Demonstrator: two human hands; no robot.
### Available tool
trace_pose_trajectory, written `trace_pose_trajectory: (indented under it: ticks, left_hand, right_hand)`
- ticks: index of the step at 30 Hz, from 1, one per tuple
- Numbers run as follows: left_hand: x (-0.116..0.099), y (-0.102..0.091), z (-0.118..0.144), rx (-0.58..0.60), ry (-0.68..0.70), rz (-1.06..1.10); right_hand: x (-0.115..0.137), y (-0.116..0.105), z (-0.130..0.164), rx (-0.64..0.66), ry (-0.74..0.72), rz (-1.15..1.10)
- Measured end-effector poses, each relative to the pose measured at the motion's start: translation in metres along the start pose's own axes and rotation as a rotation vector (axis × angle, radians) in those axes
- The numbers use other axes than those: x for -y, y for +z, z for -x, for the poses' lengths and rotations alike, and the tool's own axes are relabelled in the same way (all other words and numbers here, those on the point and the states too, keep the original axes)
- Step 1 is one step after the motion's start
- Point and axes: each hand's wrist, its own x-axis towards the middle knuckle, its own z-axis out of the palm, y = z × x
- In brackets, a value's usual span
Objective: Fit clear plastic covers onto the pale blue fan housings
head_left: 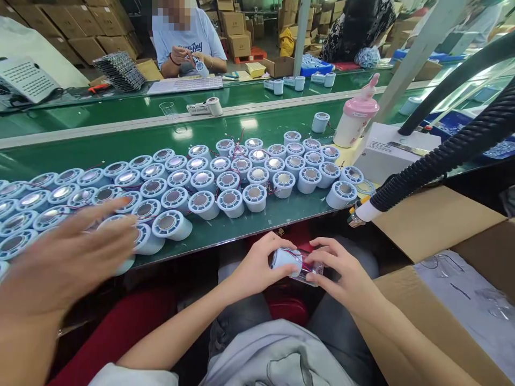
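Observation:
My left hand [265,262] is closed around a light-blue cylindrical housing [286,261] with thin dark red wires, held over my lap. On its right side, my right hand [336,268] has its fingers closed on a clear plastic piece [311,271] that touches the housing. The exact shape of the clear piece is partly hidden by my fingers. In front of both hands, many similar blue housings [230,201] with round metallic discs on top stand in rows on the green bench [225,228].
Another person's hand [76,252] blurs over the housings at left. At right are a black corrugated hose [450,142], a white box [394,153], a pink-lidded bottle [356,120] and an open carton [442,225] with clear pieces. A co-worker [189,45] sits opposite.

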Motion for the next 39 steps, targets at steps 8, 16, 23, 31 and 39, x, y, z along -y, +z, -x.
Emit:
trace_pose_trajectory:
  ticks: [8, 16, 23, 31, 39]
  left_hand:
    - [0.007, 0.007, -0.004, 0.083, -0.104, 0.256]
    - [0.015, 0.014, -0.008, 0.124, -0.355, 0.386]
    - [0.018, 0.015, -0.011, 0.297, -0.329, 0.252]
    - [-0.005, 0.006, -0.005, 0.200, -0.052, -0.023]
    - [0.018, 0.010, -0.006, 0.121, 0.175, -0.089]
  right_hand:
    - [-0.020, 0.012, 0.014, 0.029, -0.228, 0.023]
    - [-0.023, 0.018, 0.026, -0.121, -0.358, 0.323]
    - [-0.014, 0.006, 0.019, -0.054, -0.329, 0.406]
    - [-0.004, 0.007, 0.010, 0.161, 0.071, -0.032]
    - [0.010, 0.009, 0.011, -0.107, 0.319, -0.481]
